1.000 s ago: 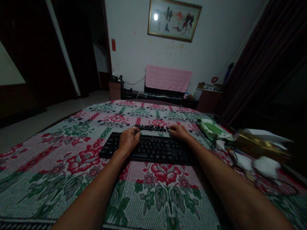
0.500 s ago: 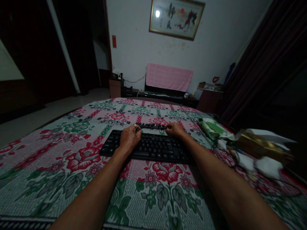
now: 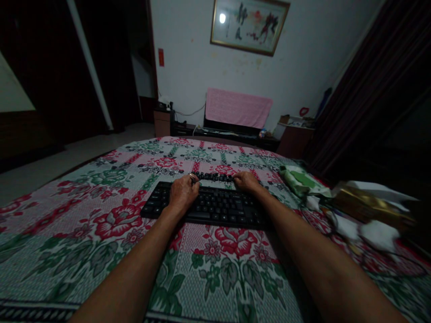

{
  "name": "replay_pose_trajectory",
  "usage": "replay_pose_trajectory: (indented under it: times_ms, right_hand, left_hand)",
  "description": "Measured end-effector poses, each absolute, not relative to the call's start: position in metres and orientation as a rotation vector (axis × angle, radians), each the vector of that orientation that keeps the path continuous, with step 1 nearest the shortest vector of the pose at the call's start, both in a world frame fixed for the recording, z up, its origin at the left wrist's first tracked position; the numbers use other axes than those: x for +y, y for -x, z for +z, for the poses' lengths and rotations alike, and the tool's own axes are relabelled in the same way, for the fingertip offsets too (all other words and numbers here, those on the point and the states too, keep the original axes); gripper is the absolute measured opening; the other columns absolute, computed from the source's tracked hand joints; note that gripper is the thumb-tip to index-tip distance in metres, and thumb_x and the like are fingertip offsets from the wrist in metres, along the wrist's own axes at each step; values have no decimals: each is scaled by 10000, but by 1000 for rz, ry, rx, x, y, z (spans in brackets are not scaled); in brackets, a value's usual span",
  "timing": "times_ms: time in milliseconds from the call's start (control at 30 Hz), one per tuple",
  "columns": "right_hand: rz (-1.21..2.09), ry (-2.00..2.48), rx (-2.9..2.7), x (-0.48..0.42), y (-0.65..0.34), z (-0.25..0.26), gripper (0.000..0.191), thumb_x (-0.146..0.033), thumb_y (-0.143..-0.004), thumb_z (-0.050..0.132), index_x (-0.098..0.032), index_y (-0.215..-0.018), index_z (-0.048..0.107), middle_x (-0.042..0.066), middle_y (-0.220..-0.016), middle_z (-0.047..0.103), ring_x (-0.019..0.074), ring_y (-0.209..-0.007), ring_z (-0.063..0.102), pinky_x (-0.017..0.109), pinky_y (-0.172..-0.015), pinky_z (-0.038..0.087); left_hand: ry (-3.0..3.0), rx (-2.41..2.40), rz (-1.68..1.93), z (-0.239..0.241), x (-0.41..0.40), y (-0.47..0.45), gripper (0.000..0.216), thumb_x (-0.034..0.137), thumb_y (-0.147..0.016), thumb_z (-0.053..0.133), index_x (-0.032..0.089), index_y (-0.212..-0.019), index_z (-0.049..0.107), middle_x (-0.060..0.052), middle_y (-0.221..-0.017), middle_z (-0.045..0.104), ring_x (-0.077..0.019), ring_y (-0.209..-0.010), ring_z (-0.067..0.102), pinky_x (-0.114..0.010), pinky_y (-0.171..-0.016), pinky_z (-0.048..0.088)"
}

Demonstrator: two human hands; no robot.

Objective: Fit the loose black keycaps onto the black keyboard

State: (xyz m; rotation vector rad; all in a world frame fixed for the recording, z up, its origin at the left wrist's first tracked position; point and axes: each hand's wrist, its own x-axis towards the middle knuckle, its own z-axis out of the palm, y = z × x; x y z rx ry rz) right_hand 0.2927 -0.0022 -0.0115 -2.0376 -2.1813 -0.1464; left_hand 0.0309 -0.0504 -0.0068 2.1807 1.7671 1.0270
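Note:
A black keyboard (image 3: 218, 210) lies flat on the flowered bed cover, its long side towards me. Just beyond its far edge runs a narrow row of small black pieces (image 3: 217, 176) that look like keycaps; whether they are joined cannot be made out. My left hand (image 3: 183, 190), with a ring on one finger, rests over the keyboard's left part, fingers curled at the row's left end. At the right end, my right hand (image 3: 246, 181) has thumb and fingers pinched together on the row. Both sets of fingertips are partly hidden.
Right of my arm lie a green packet (image 3: 303, 181), a gold box (image 3: 367, 206), crumpled white tissues (image 3: 379, 235) and a dark cable. Beyond the bed cover (image 3: 117, 222), a pink towel (image 3: 237, 107) drapes a screen on a low cabinet. A dark curtain (image 3: 357, 80) hangs at right.
The view has shifted very slightly. Both hands stay at the two ends of the black row, and the keyboard has not moved.

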Motion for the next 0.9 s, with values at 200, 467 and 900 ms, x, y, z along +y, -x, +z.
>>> replay_pose_trajectory:
  times_ms: [200, 467, 900]
  right_hand:
    - [-146, 2101, -2171, -5, -290, -8, 328, -233, -837, 410, -220, -964, 712, 52, -973, 709, 165, -882, 624, 203, -715, 402]
    - [-148, 2139, -2118, -4, -289, -11, 348, -262, -848, 397, -237, -1017, 701, 51, -997, 705, 168, -878, 630, 215, -740, 424]
    - [-156, 2143, -2039, 0, -293, -14, 330, -247, -830, 445, -252, -1035, 704, 38, -1047, 698, 187, -991, 624, 244, -840, 443]
  left_hand:
    - [-2167, 1763, 1046, -8, -50, -30, 218, 287, -782, 519, 197, -906, 674, -35, -733, 677, -168, -672, 603, -253, -654, 414]
    - [-2056, 1750, 1214, -9, -46, -29, 191, 282, -752, 534, 198, -826, 690, -34, -744, 692, -185, -717, 629, -269, -724, 442]
    - [-1440, 1727, 1580, -7, -23, 1, 219, 345, -662, 584, 179, -765, 681, -31, -706, 689, -177, -709, 646, -262, -710, 471]
